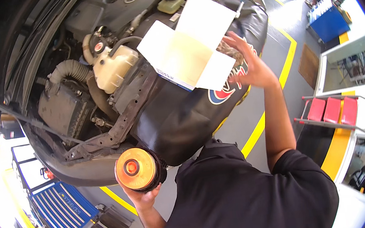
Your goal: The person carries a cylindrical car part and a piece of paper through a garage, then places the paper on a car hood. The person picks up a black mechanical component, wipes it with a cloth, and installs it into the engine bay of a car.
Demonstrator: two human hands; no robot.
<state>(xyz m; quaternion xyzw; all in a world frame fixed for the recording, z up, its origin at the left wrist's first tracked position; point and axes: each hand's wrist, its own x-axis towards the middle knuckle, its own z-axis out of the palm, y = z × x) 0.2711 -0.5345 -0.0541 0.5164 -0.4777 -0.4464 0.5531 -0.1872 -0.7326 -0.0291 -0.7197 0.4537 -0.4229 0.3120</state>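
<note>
Fingers of right hand (249, 63) touch open white box (190, 45) over engine bay (96, 65).

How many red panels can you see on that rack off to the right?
3. The red panels sit side by side on the metal rack at right: left, middle, right. More may be hidden.

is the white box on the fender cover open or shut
Open: the white box has its flaps spread wide, showing its pale inside, and the right hand is at its edge.
</note>
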